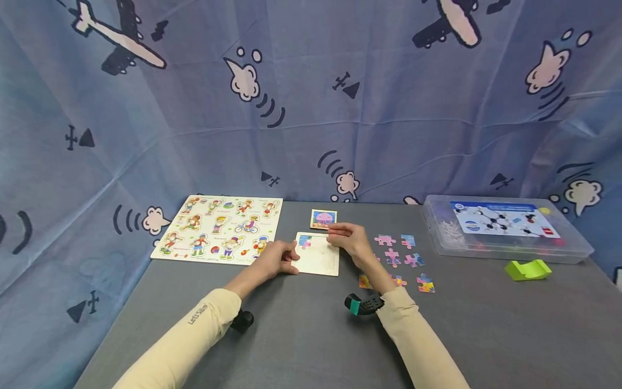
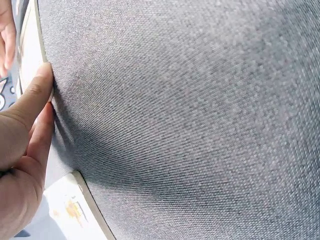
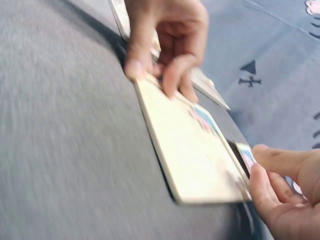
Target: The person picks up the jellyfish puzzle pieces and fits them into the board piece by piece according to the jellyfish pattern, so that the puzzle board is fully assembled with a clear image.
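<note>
A pale puzzle board [image 1: 317, 259] lies on the table with a blue and pink puzzle piece [image 1: 304, 241] in its upper left corner. My left hand [image 1: 275, 259] pinches the board's left edge between thumb and fingers. In the right wrist view the same hand [image 3: 167, 47] bends over that edge. My right hand [image 1: 351, 242] is at the upper right corner, fingertips close together. Whether it pinches the corner or a small piece, I cannot tell. Just behind the board lies a small jellyfish picture [image 1: 323, 218]. Loose puzzle pieces [image 1: 392, 257] lie to the right, some partly behind my right forearm.
A large board with cartoon children [image 1: 218, 229] lies at the left. At the back right stands a clear plastic case [image 1: 505, 251] with a molecule label. A green curved block [image 1: 528, 270] sits before it. A patterned blue curtain [image 1: 301, 151] hangs behind the table.
</note>
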Demonstrator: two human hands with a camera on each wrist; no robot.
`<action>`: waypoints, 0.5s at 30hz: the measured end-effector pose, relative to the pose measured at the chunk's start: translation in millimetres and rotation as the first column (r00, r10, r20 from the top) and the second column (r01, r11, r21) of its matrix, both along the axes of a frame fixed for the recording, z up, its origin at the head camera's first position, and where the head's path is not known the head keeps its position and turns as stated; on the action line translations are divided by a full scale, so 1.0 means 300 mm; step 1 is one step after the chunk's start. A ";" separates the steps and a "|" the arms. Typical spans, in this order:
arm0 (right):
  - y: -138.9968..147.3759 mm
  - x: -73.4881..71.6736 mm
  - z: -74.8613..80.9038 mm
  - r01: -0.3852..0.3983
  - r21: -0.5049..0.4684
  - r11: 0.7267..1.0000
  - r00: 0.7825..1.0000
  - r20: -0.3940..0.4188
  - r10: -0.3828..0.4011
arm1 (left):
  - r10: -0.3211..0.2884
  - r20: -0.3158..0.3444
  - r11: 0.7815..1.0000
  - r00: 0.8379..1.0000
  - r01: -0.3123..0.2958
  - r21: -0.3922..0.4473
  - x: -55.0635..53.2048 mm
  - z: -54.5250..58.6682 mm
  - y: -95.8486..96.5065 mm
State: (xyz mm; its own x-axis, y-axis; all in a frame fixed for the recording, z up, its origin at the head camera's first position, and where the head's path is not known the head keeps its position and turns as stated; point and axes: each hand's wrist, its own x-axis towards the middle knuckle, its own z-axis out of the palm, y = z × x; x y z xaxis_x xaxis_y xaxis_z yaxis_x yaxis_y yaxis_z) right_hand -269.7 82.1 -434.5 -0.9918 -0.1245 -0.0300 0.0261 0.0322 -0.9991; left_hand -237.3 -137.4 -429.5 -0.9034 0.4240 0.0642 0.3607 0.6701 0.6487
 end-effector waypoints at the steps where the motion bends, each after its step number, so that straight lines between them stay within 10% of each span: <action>1: 0.016 -0.001 0.000 -0.006 0.013 1.000 1.000 -0.010 0.006 | 0.002 0.003 1.000 1.000 -0.002 0.004 0.001 0.000 0.000; 15: 0.217 -0.017 0.006 -0.017 0.090 0.996 0.997 -0.077 0.024 | 0.003 0.040 1.000 0.999 -0.003 0.016 0.009 0.013 0.000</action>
State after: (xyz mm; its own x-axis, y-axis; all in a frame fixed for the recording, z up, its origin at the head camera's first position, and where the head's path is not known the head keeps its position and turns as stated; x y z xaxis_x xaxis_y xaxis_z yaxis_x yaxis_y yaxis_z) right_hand -274.8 147.2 -432.6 -0.9888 -0.1448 0.0352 -0.0530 0.1209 -0.9912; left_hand -234.6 -137.3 -425.5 -0.9065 0.4206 0.0351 0.3326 0.6607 0.6729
